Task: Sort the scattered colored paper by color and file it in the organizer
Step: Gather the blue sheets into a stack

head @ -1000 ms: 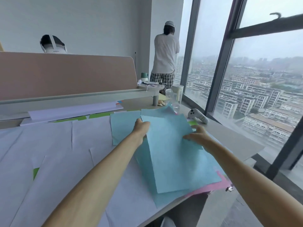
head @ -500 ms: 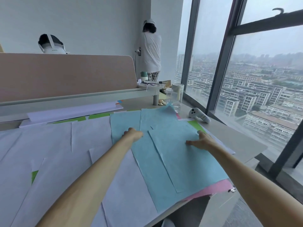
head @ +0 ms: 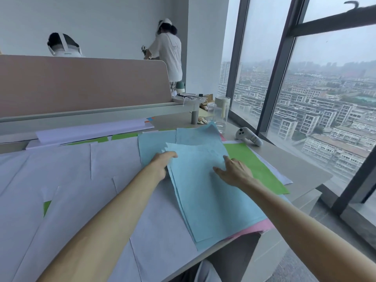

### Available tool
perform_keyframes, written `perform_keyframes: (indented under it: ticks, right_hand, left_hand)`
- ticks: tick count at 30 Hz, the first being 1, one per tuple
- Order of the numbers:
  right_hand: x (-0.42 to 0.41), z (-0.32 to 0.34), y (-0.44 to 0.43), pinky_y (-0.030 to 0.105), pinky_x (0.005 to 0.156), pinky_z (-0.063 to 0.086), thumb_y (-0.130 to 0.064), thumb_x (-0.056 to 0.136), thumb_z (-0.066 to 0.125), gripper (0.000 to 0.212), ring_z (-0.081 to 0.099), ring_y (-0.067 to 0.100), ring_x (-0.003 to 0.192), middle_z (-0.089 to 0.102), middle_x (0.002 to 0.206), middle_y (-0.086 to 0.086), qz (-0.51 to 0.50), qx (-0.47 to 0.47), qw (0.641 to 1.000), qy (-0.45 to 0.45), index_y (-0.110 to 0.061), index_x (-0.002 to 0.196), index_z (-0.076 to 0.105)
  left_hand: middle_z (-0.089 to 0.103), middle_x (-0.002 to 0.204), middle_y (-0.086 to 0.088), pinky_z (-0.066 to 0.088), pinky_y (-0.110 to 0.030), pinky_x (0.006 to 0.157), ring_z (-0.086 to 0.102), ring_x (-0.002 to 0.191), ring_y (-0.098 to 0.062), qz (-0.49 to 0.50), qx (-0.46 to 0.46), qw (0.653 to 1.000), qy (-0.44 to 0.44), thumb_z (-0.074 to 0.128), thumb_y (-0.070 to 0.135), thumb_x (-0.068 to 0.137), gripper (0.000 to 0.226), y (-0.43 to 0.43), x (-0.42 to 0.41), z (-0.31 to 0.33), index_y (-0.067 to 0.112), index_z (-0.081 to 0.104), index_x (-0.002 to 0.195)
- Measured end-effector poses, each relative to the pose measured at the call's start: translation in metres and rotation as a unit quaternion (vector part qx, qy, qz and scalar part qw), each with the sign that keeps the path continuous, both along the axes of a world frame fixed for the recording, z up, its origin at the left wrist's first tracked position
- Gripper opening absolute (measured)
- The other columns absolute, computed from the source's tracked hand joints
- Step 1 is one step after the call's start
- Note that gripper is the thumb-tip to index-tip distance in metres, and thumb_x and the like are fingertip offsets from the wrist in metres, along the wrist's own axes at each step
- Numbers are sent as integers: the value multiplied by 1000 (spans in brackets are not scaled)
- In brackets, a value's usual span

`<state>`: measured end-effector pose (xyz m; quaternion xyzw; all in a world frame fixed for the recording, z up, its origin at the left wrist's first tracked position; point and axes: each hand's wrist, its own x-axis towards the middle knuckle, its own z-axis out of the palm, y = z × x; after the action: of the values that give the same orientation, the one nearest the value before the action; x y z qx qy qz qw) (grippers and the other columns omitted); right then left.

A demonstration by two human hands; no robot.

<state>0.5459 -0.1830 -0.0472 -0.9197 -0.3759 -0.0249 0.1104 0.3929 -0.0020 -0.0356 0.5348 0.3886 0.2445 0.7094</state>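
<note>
On the desk (head: pixel 301 171) by the window, a loose stack of light blue sheets (head: pixel 205 192) lies near the right front corner, fanned so that several edges show along its left side. The left hand (head: pixel 163 162) grips the far left corner of this stack, fingers curled over the top sheet and the rest tucked at the edge. The right hand (head: pixel 234 169) rests flat on the stack's right side, fingers spread wide and holding nothing.

A green sheet (head: pixel 254 165) lies flat just right of the blue stack, partly under it. A pink sheet (head: pixel 262 225) shows beneath the stack's near edge, at the desk's front rim. Two more blue sheets (head: pixel 154 143) lie flat beyond the stack, overlapped by it. White sheets (head: pixel 71 180) cover most of the desk to the left, with small green patches visible between them.

A white handheld controller (head: pixel 247 136) lies near the window edge, well apart from the paper. A clear bottle (head: pixel 220 112) stands upright behind the blue sheets. A tan divider panel (head: pixel 81 84) runs across the back of the desk. Whether an organizer is present cannot be determined from this view.

Two people wearing head straps are beyond the divider, one standing (head: pixel 168 51) at the wall corner.
</note>
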Motion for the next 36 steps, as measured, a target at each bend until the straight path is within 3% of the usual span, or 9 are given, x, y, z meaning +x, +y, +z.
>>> perform_keyframes:
  ticks: [5, 9, 14, 17, 19, 23, 30, 33, 36]
  right_hand:
    - [-1, 4, 11, 37, 89, 47, -55, 91, 48, 60, 55, 29, 117, 58, 128, 7, -15, 105, 992, 64, -18, 138, 43]
    - [13, 9, 16, 35, 92, 44, -61, 87, 51, 73, 52, 28, 122, 58, 131, 9, -49, 187, 965, 179, -14, 142, 41]
    - [34, 12, 25, 33, 74, 51, -27, 82, 72, 51, 66, 22, 83, 72, 100, 10, -11, 328, 896, 298, -15, 128, 54]
    - [53, 15, 40, 35, 61, 54, -11, 75, 67, 21, 65, 21, 66, 74, 84, 13, -47, 349, 890, 291, -12, 96, 72]
    - [68, 16, 50, 35, 61, 52, -12, 74, 61, 11, 65, 25, 67, 71, 77, 15, -87, 339, 900, 259, -8, 79, 70]
    - [86, 13, 67, 36, 75, 50, -5, 81, 57, 17, 63, 32, 88, 66, 94, 20, -129, 290, 918, 239, -8, 96, 64]
    - [73, 4, 95, 37, 87, 44, -5, 86, 52, 37, 55, 39, 112, 58, 120, 25, -78, 147, 968, 189, -4, 123, 48]
    - [59, 5, 104, 36, 87, 43, -6, 86, 53, 42, 54, 38, 115, 59, 122, 23, -53, 148, 971, 178, -7, 127, 47]
    - [47, 4, 110, 36, 87, 44, -9, 84, 56, 46, 56, 37, 113, 62, 119, 22, -45, 174, 967, 182, -10, 129, 49]
  left_hand:
    - [65, 113, -8, 53, -39, 90, 65, 100, -23, -62, 146, 986, 53, 72, 16, 60, 58, -13, -6, -5, 6, 52, 114]
    - [68, 110, -8, 55, -43, 88, 67, 98, -26, 5, 140, 989, -45, 69, 7, 79, 38, 2, -2, 4, 5, 55, 114]
    - [68, 115, -9, 52, -48, 93, 67, 101, -27, 25, 85, 991, -103, 68, 19, 78, 40, 30, 17, 11, 9, 58, 115]
    - [56, 127, -3, 45, -34, 93, 55, 111, -23, 9, 183, 980, 83, 57, 34, 85, 50, 41, 21, 11, 14, 44, 129]
    - [43, 139, -8, 39, -34, 99, 41, 127, -29, 9, 302, 912, 277, 44, 31, 94, 52, 53, 14, 5, 13, 30, 141]
    - [26, 148, -20, 30, -39, 109, 27, 136, -35, 13, 283, 880, 382, 40, 33, 96, 65, 82, -4, -6, 2, 11, 146]
    - [35, 143, -19, 44, -45, 102, 46, 125, -35, 43, 159, 958, 234, 65, 19, 76, 80, 106, -1, 2, 5, 17, 138]
    - [49, 123, -16, 50, -38, 87, 55, 107, -31, 77, 124, 975, 168, 65, 9, 77, 54, 106, -1, 2, 6, 26, 113]
    - [51, 108, -10, 46, -32, 76, 54, 95, -26, 65, 121, 980, 144, 58, 12, 85, 40, 98, 3, 2, 5, 32, 115]
